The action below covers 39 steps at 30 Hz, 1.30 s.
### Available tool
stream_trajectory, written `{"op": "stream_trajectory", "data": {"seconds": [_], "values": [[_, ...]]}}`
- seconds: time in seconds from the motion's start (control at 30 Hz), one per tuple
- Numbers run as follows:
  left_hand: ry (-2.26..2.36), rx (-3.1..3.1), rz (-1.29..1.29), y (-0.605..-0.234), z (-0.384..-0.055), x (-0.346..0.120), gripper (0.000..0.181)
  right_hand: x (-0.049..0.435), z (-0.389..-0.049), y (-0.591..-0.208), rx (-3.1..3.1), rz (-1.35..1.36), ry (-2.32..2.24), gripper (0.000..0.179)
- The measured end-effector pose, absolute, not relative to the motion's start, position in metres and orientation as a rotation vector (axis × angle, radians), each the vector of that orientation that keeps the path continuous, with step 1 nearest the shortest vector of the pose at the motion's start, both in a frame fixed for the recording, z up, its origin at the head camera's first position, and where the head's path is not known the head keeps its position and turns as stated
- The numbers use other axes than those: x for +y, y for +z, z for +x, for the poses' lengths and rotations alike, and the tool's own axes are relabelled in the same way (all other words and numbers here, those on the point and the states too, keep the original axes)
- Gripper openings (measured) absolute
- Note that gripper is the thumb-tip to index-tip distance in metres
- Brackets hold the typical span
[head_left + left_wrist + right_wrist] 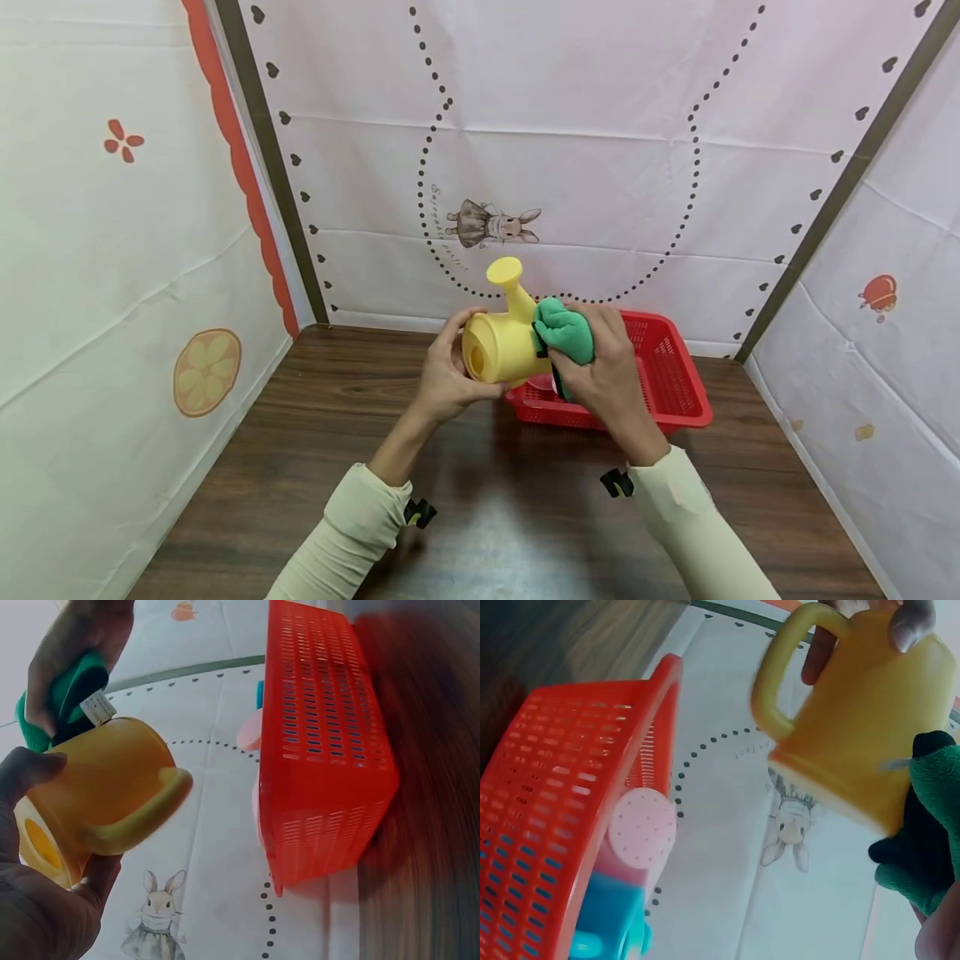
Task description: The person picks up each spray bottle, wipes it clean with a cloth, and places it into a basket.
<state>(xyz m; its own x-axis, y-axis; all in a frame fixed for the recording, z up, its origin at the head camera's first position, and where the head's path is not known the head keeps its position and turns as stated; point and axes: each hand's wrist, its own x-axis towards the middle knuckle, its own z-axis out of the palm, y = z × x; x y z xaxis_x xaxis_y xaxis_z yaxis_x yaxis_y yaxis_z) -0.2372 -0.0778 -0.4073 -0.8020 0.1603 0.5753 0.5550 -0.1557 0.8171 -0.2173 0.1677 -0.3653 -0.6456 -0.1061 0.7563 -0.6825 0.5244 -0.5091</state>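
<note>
A yellow toy watering can is held tilted on its side above the table, its round spout head pointing up and away. My left hand grips the can around its open-topped end, fingers behind and thumb below. In my right hand is a bunched green cloth with dark edging and a white tag. The cloth touches the can's base end. From the right wrist view, the can's curved handle shows, with fingertips of the left hand beside it.
Behind the right hand stands a red perforated plastic basket on the dark wooden table. Inside it are a pink sprinkler head and a blue item. Printed white cloth walls enclose the back and sides.
</note>
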Motion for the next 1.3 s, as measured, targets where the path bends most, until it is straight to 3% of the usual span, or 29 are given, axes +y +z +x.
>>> {"op": "stream_trajectory", "data": {"seconds": [0.27,0.63,0.93,1.13,1.3], "values": [[-1.890,-1.902,-0.770,-0.412,-0.238,-0.075,0.109,0.141,-0.211,-0.365,-2.080,0.811,1.021,0.058],[-1.927,-1.842,-0.790,-0.414,-0.242,-0.076,0.100,0.118,-0.204,-0.353,-2.027,0.990,0.880,0.071],[-1.982,-1.810,-0.771,-0.410,-0.239,-0.078,0.108,0.142,-0.221,-0.360,-2.052,0.853,0.989,0.058],[-1.957,-1.859,-0.715,-0.406,-0.237,-0.079,0.107,0.163,-0.232,-0.363,-2.158,0.640,1.088,0.064],[-1.956,-1.901,-0.673,-0.407,-0.235,-0.076,0.104,0.164,-0.232,-0.366,-2.157,0.642,1.076,0.063]]}}
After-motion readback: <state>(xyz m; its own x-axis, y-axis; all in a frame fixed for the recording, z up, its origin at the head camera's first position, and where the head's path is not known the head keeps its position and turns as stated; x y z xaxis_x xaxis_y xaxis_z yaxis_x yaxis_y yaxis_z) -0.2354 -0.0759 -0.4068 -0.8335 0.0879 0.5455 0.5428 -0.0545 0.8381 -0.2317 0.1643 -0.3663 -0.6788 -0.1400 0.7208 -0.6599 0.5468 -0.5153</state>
